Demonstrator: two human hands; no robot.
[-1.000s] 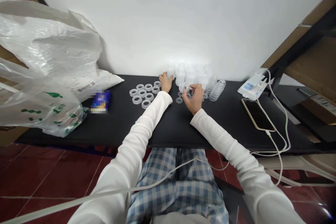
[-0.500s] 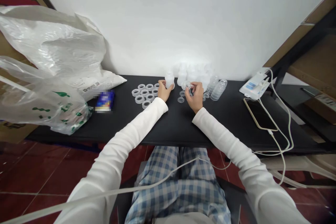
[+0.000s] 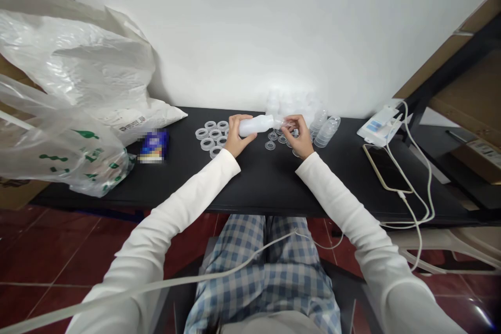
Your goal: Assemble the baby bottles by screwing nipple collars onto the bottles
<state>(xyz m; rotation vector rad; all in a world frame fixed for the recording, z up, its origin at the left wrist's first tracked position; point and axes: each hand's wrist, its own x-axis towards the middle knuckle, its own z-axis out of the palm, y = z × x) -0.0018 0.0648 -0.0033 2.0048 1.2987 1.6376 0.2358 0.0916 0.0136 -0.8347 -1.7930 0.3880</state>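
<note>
Whereas it stood upright half a second ago, the small translucent white plastic bottle now lies sideways above the black tabletop, clamped in the left hand; right hand pinches a clear plastic insert at its mouth (fit unclear).

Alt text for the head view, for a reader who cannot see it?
Left hand holds a white bottle sideways over a black table; right hand pinches a small clear insert at its mouth. Ring caps lie left.

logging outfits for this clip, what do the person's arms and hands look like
Both arms wear long white sleeves to the wrist, softly creased, plain, no markings visible. The left hand and right hand are bare: no gloves, and no rings or watch can be made out.
</note>
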